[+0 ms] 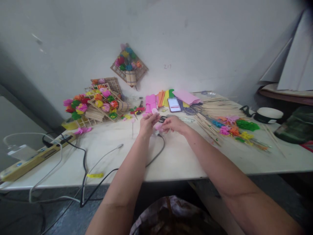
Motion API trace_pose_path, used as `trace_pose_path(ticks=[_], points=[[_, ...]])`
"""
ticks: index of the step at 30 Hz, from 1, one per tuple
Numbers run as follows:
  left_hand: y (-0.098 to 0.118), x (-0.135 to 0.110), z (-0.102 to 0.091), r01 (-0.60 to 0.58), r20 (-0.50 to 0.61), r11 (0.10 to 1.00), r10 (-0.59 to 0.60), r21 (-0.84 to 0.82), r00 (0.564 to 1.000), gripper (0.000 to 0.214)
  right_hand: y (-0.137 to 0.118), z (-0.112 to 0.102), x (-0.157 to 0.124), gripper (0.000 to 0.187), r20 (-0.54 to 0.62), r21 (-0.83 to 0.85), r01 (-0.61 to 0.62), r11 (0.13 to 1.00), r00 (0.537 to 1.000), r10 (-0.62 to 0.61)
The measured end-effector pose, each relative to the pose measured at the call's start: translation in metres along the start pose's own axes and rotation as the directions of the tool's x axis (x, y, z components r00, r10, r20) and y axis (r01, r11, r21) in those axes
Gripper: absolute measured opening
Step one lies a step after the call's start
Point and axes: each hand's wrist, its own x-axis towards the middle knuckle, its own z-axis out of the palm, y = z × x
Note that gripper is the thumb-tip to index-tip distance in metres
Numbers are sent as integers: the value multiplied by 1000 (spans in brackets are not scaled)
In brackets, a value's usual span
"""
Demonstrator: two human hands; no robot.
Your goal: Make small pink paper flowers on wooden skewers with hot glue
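Over the middle of the table, my left hand (pixel 147 124) pinches a small pale pink paper petal (pixel 155 111) that shows above the fingertips. Close beside it on the right, my right hand (pixel 173 124) has its fingers closed on another pink paper piece (pixel 158 126), partly hidden and blurred. Behind the hands lie dark-handled scissors (pixel 162 119). Pink paper strips (pixel 151 103) lie just beyond my left hand, and a phone (pixel 175 104) with a lit screen is farther back. A thin stem with a pink tip (pixel 132 125) rests left of my left hand.
Paper flowers and stick lattices (pixel 100 101) are heaped at the left. Cables run from a power strip (pixel 36 160) across the table's left side. Wooden sticks (pixel 217 109) and crepe-paper flowers (pixel 234 130) spread over the right, near a dark green container (pixel 294 125).
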Motion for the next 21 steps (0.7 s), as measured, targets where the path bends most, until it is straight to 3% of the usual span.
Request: trace_pose_path(ticks=[15,18,21], points=[[3,-2,1,-14,32,999,13,36,999,22,2,0,0,15,84,8,80,997,993,-80],[3,-2,2,-6,49,998,3,58,999,21,1,-4,0,18,117,55,81,995,989,-87],[3,-3,2,16,98,997,-24,76,995,20,1,-10,1,24,60,153,72,986,995,-82]])
